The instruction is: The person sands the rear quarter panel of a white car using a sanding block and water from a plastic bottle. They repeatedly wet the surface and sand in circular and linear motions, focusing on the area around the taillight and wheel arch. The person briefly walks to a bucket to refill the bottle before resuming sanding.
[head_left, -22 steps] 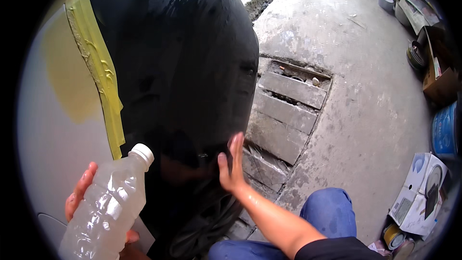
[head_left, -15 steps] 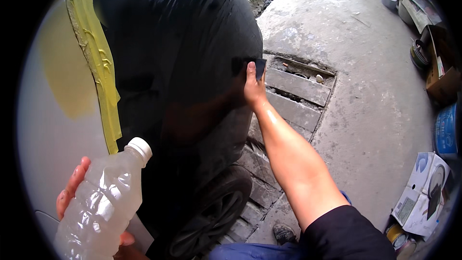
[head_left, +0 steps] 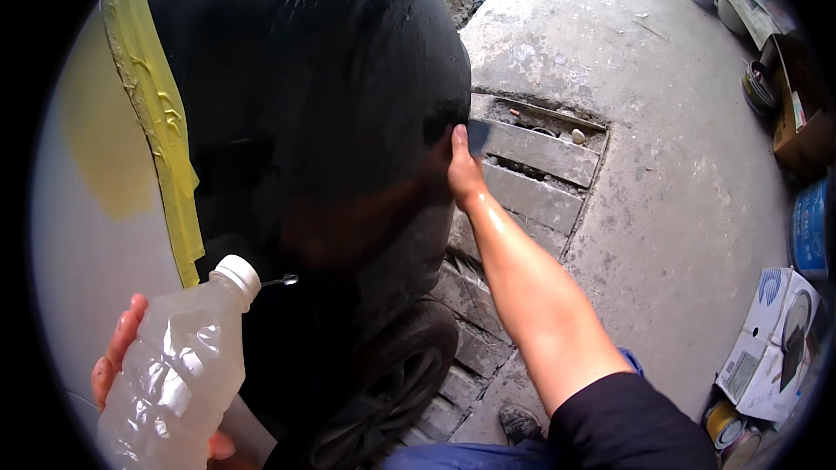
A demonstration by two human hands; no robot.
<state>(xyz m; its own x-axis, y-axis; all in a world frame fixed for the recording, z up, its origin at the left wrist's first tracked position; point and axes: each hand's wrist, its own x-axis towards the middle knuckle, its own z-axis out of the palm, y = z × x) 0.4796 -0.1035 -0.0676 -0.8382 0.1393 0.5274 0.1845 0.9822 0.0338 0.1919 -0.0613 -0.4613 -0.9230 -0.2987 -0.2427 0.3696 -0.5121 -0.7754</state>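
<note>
My left hand (head_left: 118, 350) is wrapped round a clear plastic bottle (head_left: 178, 365) of cloudy liquid with a white cap (head_left: 238, 277). A thin squirt of liquid (head_left: 283, 280) leaves the cap toward the glossy black car panel (head_left: 322, 122). Against the panel's outer edge, my right hand (head_left: 465, 172) grips a dark sheet (head_left: 479, 134) that looks like sandpaper; the sheet is blurred and partly hidden by the thumb and hand. Water drops wet the top of the panel. Yellow masking tape (head_left: 165, 122) runs down the seam beside the white panel (head_left: 122, 252).
Below the black panel is a wheel (head_left: 392, 400). Slats cover a floor drain (head_left: 540, 152) to the right of my hand. Along the right side stand a white box (head_left: 766, 344), a blue bucket (head_left: 810, 231), a cardboard box (head_left: 801, 126) and several cans.
A squirt of liquid now comes from the bottle cap. The bottle sits slightly lower and further left. My right hand has slid a little down the panel edge with the dark sheet.
</note>
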